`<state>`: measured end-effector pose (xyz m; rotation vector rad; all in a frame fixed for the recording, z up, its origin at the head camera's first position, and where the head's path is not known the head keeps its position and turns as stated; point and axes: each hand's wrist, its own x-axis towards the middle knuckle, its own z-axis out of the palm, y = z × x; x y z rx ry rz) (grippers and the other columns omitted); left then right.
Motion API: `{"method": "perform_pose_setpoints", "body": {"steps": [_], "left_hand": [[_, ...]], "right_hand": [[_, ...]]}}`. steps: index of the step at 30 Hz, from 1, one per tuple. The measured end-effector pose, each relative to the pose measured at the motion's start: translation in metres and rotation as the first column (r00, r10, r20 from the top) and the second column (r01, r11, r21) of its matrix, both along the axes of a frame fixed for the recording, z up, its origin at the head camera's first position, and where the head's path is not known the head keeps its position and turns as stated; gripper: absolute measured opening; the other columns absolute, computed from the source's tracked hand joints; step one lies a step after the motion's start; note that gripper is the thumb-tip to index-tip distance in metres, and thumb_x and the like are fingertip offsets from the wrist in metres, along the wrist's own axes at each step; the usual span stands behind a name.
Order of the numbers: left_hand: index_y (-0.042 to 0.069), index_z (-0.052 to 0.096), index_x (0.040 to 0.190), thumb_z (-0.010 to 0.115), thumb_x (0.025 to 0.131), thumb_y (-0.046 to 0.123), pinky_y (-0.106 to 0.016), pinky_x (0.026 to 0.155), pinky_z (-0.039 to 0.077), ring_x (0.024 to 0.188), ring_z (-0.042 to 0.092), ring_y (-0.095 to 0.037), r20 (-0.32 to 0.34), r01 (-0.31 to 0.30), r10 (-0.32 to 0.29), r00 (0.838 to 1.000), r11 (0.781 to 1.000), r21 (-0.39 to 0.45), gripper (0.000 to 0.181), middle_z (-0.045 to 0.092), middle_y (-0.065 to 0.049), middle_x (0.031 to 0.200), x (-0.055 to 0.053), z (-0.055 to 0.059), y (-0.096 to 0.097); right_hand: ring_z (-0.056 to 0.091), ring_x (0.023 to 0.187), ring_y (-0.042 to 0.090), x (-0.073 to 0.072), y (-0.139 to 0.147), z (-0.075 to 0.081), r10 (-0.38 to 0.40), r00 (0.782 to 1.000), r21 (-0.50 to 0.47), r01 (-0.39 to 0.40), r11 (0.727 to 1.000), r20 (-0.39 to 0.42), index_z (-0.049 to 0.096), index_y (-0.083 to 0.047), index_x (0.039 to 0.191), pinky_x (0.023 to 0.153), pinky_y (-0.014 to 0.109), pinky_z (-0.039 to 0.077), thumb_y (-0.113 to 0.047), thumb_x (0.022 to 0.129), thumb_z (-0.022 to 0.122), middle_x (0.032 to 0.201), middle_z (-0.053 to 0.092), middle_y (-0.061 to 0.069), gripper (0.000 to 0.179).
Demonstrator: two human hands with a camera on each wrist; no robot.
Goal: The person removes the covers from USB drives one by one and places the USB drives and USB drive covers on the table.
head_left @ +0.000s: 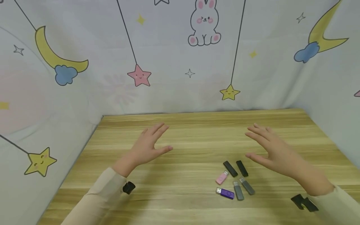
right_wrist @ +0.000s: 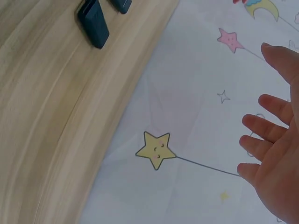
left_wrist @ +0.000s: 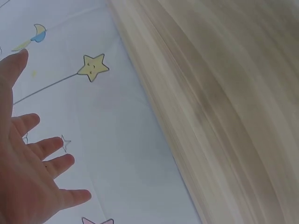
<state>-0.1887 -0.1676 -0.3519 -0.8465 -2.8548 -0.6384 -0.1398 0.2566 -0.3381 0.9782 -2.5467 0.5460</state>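
Note:
My left hand (head_left: pixel 148 145) hovers over the left half of the table, fingers spread, holding nothing. My right hand (head_left: pixel 277 153) is held up on the right with its fingers extended and nothing in them. Nearest to it lie two black USB sticks, one upright-slanted black stick (head_left: pixel 242 168) and another black stick (head_left: pixel 230 168) to its left. Below them are a pink USB stick (head_left: pixel 222 177), a purple USB stick (head_left: pixel 225 193) and two grey ones, a left grey stick (head_left: pixel 238 191) and a right grey stick (head_left: pixel 247 186). Both palms appear bare in the wrist views.
The wooden table (head_left: pixel 191 137) meets a white cloth backdrop (head_left: pixel 168 47) printed with stars, moons and a rabbit. Black straps show at both cuffs, a left strap (head_left: pixel 129 187) and a right strap (head_left: pixel 304 202).

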Motion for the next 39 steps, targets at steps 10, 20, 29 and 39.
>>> {"method": "perform_pose_setpoints", "body": {"steps": [10,20,29,39], "left_hand": [[0.013,0.039,0.147,0.065,0.089,0.047,-0.059,0.108,0.027,0.136,0.037,-0.033,-0.019,0.158,-0.157,0.987,0.986,0.054,0.072,0.041,-0.011,0.148,0.016,-0.01,0.035],[0.016,0.041,0.146,0.065,0.089,0.049,-0.053,0.109,0.03,0.135,0.039,-0.026,0.055,0.224,-0.224,0.973,0.975,0.015,0.07,0.043,-0.008,0.147,0.033,-0.024,0.061],[0.015,0.044,0.144,0.065,0.087,0.05,-0.051,0.105,0.035,0.132,0.043,-0.024,0.087,0.276,-0.274,0.958,0.961,-0.009,0.07,0.047,-0.007,0.143,0.044,-0.034,0.078],[0.015,0.046,0.143,0.066,0.088,0.048,-0.049,0.102,0.04,0.124,0.05,-0.023,0.11,0.308,-0.303,0.947,0.951,-0.033,0.068,0.052,-0.006,0.137,0.056,-0.04,0.091]], "right_hand": [[0.045,0.128,0.033,0.02,-0.022,-0.01,0.078,0.994,-0.007,-0.079,0.997,-0.077,0.054,-0.004,0.132,0.117,0.022,0.01,-0.034,0.085,0.073,0.134,0.053,0.013,0.059],[0.055,0.117,0.024,0.039,-0.037,-0.025,0.086,0.994,-0.004,-0.087,0.996,-0.061,0.058,-0.006,0.129,0.108,0.014,0.027,-0.034,0.082,0.076,0.131,0.057,0.006,0.057],[0.059,0.11,0.022,0.048,-0.045,-0.04,0.074,0.997,0.02,-0.075,0.997,0.024,0.059,-0.008,0.127,0.085,0.042,0.053,-0.031,0.08,0.079,0.127,0.06,0.004,0.056],[0.06,0.106,0.024,0.056,-0.05,-0.056,0.055,0.992,0.07,-0.063,0.996,0.11,0.061,-0.01,0.124,0.085,0.046,0.051,-0.042,0.08,0.076,0.12,0.063,0.001,0.056]]}}
